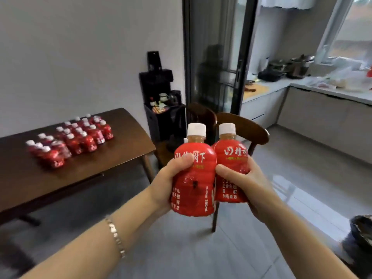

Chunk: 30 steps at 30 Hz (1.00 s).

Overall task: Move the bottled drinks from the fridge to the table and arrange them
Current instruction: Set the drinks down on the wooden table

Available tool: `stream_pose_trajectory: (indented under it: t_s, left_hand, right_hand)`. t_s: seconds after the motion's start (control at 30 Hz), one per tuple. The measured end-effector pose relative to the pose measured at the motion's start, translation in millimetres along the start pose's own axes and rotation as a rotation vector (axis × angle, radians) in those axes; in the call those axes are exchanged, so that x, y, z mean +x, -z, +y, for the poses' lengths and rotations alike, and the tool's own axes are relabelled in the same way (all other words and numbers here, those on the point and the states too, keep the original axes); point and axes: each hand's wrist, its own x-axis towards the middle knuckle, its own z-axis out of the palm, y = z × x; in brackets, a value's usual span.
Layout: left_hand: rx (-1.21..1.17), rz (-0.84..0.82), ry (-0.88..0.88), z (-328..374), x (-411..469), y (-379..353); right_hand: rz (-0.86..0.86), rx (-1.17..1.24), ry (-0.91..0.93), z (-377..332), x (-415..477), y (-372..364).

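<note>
Sitting dead centre of the frame, two bottled drinks are held upright side by side, touching at the shoulders. The left bottle [193, 188] is gripped by the left hand [167, 186], thumb across the front label and fingers wrapped round the back. The right bottle [231, 156] is gripped the same way by the right hand [251, 186]. Both are squat and ribbed, wrapped in red labels with white lettering, with white caps and a strip of amber drink showing at the neck. "350mL" can be read on the left one. A metal bracelet [115, 236] is worn on the left wrist.

Over at mid left, the rest of the bottles [74, 137] are lined up in tidy rows on the dark wooden table [120, 154], well apart from the hands. Bare tabletop is left along the near edge and at the right end, near the rounded corner. A wooden chair [245, 127] is parked right behind the held bottles, just beside the table's right end. Open grey floor [302, 168] runs off to the right.
</note>
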Motion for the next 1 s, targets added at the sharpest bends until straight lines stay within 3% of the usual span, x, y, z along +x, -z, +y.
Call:
stream_pose_trajectory:
  t_s: [0.3,0.77,1.0]
  left_hand:
    - [-0.103,0.306,-0.110,58.2,-19.7,199.3]
    - [-0.062,0.687,-0.205,136.4,52.0,477.2]
    - [0.013,0.648,-0.131,118.9,88.2,616.5]
  right_hand:
    - [-0.308,-0.027,-0.013,9.7,134.2,-190.9]
    - [-0.745,0.037,-0.102,61.3,409.5,-420.8]
    - [-0.751,0.041,-0.188,127.7,492.5,-503.7]
